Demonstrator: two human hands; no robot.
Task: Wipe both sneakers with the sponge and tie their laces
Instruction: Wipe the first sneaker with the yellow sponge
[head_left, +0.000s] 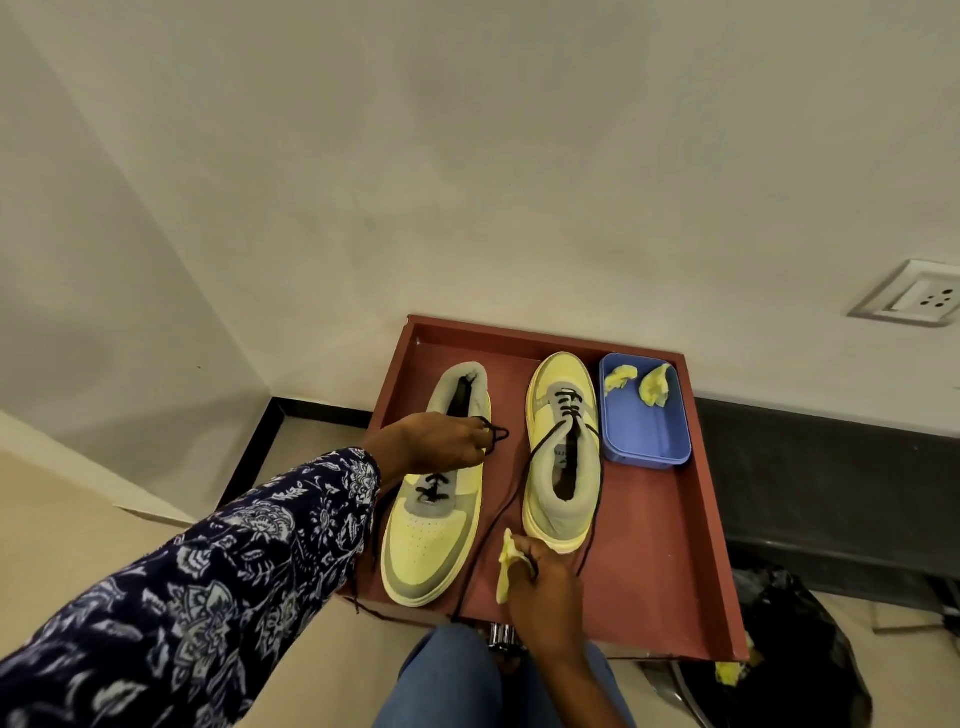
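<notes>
The left hand pinches the black laces of the left sneaker; the right hand grips a yellow sponge (both above the red tray).

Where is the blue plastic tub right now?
In the head view, the blue plastic tub sits in the far right corner of the red-brown tray, just right of the right-side yellow sneaker, with two yellow sponge pieces inside.
</notes>
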